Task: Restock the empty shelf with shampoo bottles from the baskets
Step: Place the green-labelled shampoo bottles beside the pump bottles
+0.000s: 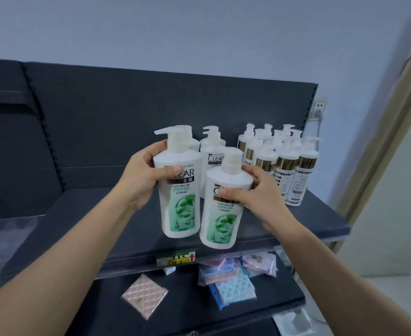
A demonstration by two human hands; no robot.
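While my left hand (144,171) wraps its fingers (174,171) tight around the shoulder of a white plastic pump bottle with a green leaf label (180,190), I hold it upright in the air above the front part of the dark grey metal shelf (308,214), thumb across the printed name on the front. Just to the right and a little lower, touching or nearly touching it, hangs a second white pump bottle of the same green-labelled kind (223,207), its base in front of the shelf's front edge; my right hand (255,192) grips it from the right side, fingers (228,193) clamped on its upper label. Behind the two, a few more white bottles of that brand (213,151) stand on the shelf near the back panel. Further right stands a tight cluster of white pump bottles with gold bands (286,163), reaching almost to the shelf's right end. Under the front edge sits a yellow price tag with a red arrow (176,259), and on the lower shelf lie a pink quilted packet (144,295) and, to its right, a pile of pastel packets (233,280).
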